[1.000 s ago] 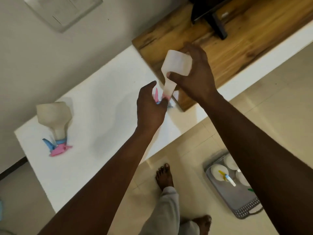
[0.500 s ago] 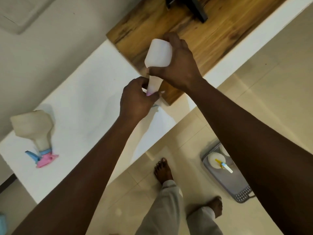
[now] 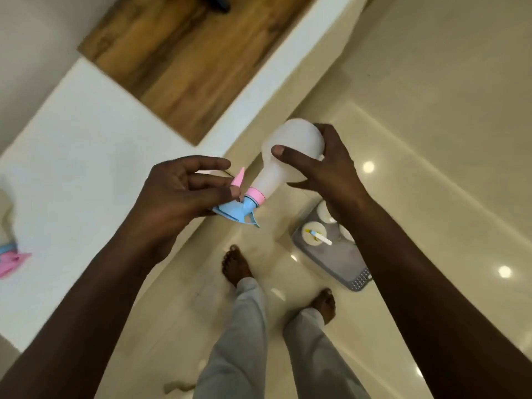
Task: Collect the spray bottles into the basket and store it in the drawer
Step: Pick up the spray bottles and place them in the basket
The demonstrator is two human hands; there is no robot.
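Note:
A white spray bottle (image 3: 283,162) with a pink collar and blue-and-pink trigger head hangs in the air over the floor, tilted with its head toward the left. My right hand (image 3: 325,168) grips its white body. My left hand (image 3: 178,194) pinches its blue trigger head (image 3: 233,211). On the floor at the right stands the grey basket (image 3: 342,260) holding several white spray bottles, partly hidden by my right forearm. Another spray bottle (image 3: 8,254) with a pink and blue head sits on the white counter at the far left edge, mostly cut off.
The white counter (image 3: 86,168) with a wooden top section (image 3: 184,59) runs diagonally across the upper left. A dark stand foot (image 3: 218,2) rests on the wood. My bare feet (image 3: 236,266) stand on glossy cream floor tiles beside the basket.
Both hands have carried the bottle off the counter, down and right over the floor toward the basket. The view has swung to the right, pushing the other bottle to the left edge.

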